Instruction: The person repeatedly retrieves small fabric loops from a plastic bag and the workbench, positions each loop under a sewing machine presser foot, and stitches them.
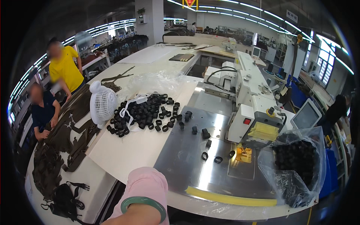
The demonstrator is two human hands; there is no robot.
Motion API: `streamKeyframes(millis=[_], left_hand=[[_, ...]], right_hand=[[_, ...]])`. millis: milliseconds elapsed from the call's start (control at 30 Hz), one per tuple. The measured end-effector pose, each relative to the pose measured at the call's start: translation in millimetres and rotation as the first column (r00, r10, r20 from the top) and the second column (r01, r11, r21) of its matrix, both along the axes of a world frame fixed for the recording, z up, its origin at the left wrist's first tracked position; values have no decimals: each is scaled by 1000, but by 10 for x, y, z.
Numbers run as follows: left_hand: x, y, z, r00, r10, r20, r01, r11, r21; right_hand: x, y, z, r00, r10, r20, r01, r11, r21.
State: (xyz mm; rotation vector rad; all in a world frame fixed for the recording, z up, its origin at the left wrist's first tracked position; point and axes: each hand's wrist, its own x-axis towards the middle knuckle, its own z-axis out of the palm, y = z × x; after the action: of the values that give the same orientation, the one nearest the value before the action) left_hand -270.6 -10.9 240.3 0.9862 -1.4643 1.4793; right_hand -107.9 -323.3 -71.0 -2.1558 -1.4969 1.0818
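Observation:
Neither of my hands shows. One bent forearm of mine, in a pink sleeve [148,183] with a green bangle [144,202] at the wrist, rises at the lower edge; its hand is cut off below the picture. Ahead of the sleeve lies a pile of small black loops [144,112] on a pale board [112,150], with a white strap [129,119] among them. Several loose loops [204,156] are scattered over the sewing machine's metal plate [180,161]. The white machine's head [258,125] stands at the right, above an orange-yellow clamp area [244,153].
A clear bag of black loops [296,161] sits at the right edge. Left are a white fan [103,103], dark straps [62,146] and a black buckled strap [67,198]. Two people, in a yellow shirt [67,69] and a dark shirt [45,112], are beyond the table. A tablet [305,114] stands behind.

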Motion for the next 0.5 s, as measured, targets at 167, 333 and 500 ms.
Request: streamKeyframes(millis=[167,333,500], left_hand=[[59,-291,-36,1000,-27,-9,28,999,17],[480,-668,-302,982,-118,-147,123,992,28],[805,-1099,-206,956,-34,-292,61,995,85]], right_hand=[[442,-124,289,985,166,53,-166,986,-9],[733,-697,510,987,156,41,-154,987,-36],[750,-1233,1568,972,-218,-92,231,957,174]])
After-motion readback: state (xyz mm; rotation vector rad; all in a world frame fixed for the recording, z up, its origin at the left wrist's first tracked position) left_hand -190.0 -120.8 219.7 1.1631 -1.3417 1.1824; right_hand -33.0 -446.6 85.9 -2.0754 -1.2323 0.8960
